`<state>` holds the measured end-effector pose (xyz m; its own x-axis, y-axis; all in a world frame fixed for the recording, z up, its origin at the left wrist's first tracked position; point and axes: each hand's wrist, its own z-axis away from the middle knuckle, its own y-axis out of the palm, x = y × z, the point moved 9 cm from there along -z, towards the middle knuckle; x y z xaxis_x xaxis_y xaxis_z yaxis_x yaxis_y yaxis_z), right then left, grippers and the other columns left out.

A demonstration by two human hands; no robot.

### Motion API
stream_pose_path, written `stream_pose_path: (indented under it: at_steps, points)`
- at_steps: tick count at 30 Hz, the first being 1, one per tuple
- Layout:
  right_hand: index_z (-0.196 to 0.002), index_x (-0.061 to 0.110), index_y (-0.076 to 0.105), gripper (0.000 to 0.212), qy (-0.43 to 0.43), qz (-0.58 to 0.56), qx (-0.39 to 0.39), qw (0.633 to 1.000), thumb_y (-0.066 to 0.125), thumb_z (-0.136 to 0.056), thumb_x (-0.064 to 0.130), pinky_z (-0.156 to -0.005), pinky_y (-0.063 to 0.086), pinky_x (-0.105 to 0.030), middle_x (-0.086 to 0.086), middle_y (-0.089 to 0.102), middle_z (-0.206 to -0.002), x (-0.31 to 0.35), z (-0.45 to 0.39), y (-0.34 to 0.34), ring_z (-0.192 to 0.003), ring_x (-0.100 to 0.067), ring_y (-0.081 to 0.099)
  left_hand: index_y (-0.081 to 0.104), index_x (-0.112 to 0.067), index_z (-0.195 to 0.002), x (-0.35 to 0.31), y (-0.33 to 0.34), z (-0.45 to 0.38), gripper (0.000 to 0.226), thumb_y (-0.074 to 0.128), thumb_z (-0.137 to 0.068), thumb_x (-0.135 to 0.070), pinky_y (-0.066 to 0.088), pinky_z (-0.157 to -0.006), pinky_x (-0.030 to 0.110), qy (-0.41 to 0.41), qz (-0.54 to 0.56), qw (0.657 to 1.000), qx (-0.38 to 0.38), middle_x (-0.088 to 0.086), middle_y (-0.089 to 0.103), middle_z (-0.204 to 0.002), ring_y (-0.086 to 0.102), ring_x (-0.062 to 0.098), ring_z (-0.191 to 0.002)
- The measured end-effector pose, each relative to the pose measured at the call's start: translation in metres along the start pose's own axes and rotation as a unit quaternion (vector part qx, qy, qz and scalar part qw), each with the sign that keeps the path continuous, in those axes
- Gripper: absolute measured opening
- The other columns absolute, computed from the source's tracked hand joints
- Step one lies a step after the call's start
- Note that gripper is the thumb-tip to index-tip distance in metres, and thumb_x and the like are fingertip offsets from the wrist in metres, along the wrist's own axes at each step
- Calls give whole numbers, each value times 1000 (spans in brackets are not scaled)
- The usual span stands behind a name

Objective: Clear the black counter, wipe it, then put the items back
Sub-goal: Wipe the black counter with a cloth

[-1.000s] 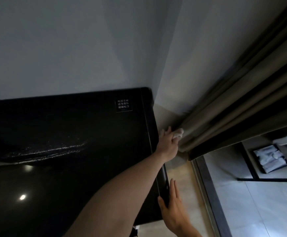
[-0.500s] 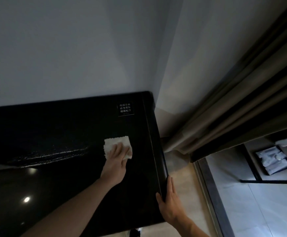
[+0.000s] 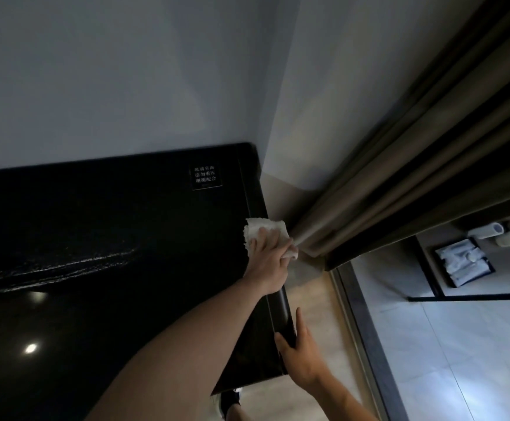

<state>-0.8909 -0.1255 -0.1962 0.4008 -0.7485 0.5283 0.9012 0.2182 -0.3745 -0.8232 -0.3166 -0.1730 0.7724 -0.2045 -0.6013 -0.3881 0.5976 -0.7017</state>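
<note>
The glossy black counter fills the left half of the view and is bare apart from a small label near its far right corner. A white cloth lies over the counter's right edge. My left hand presses on the cloth with fingers laid flat, arm reaching in from the lower left. My right hand holds the counter's right edge near the front corner, thumb on top and fingers along the side.
A wet streak glistens across the counter's left part. Brown curtains hang just right of the counter, close to the cloth. Beyond them a tiled floor holds a black tray of white items. White walls back the counter.
My left hand swept the cloth from the counter's right edge inward onto the top, then back out to the right edge beside the curtain. My right hand has kept its hold on the edge.
</note>
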Motion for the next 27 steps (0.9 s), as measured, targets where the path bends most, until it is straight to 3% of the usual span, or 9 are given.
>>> stream_pose_path:
  at_steps: [4,7,10,13,18,21,27]
  points:
    - [-167,22,3,82,-2,21,-75,997,57,-104,27,-128,18,-38,-1,11,-173,-1,8,-38,-159,-22,15,12,-25,-163,4,15,26,64,39,-106,-32,-9,-126,56,61,-171,981,73,4,-20,-170,-35,31,-150]
    - [-166,24,9,80,-41,40,-126,990,56,-101,13,-126,20,-36,-1,14,-173,24,5,-62,-158,-20,18,-7,-28,-163,11,9,51,86,51,-100,-38,-9,-127,54,77,-169,978,95,0,-31,-166,-36,27,-150]
    - [-165,25,14,77,-105,76,-148,981,57,-102,15,-123,23,-36,1,11,-173,76,-3,-69,-158,-22,18,-17,-34,-161,18,-19,79,95,54,-99,-46,-12,-125,47,67,-152,985,34,-5,-36,-165,-34,26,-151]
    - [-165,31,13,74,-162,150,-130,967,56,-105,29,-128,21,-45,5,1,-173,128,-16,-51,-159,-24,10,-17,-37,-160,65,-47,117,95,53,-98,-56,-6,-126,47,-34,-132,990,-26,-7,-38,-163,-32,25,-151]
    - [-165,24,7,81,-201,272,-62,939,57,-102,37,-129,17,-49,-1,-5,-171,165,-49,4,-159,-31,-3,-17,-36,-160,202,-57,222,95,47,-96,-66,2,-128,55,-195,-104,975,-26,-7,-43,-160,-31,25,-152]
    - [-162,31,0,83,-169,323,-87,927,55,-101,44,-125,24,-54,-1,-9,-169,160,-62,17,-158,-34,-4,-17,-38,-160,260,-60,291,97,47,-94,-70,2,-128,55,-270,-82,959,-35,-6,-37,-163,-29,27,-152]
    - [-163,25,-18,75,-105,335,-142,925,30,-108,44,-126,1,-63,-9,-30,-168,157,-66,49,-156,-38,-21,-19,-45,-158,339,-74,393,108,54,-85,-79,8,-126,60,-398,-20,914,-79,-15,-32,-164,-21,28,-156]
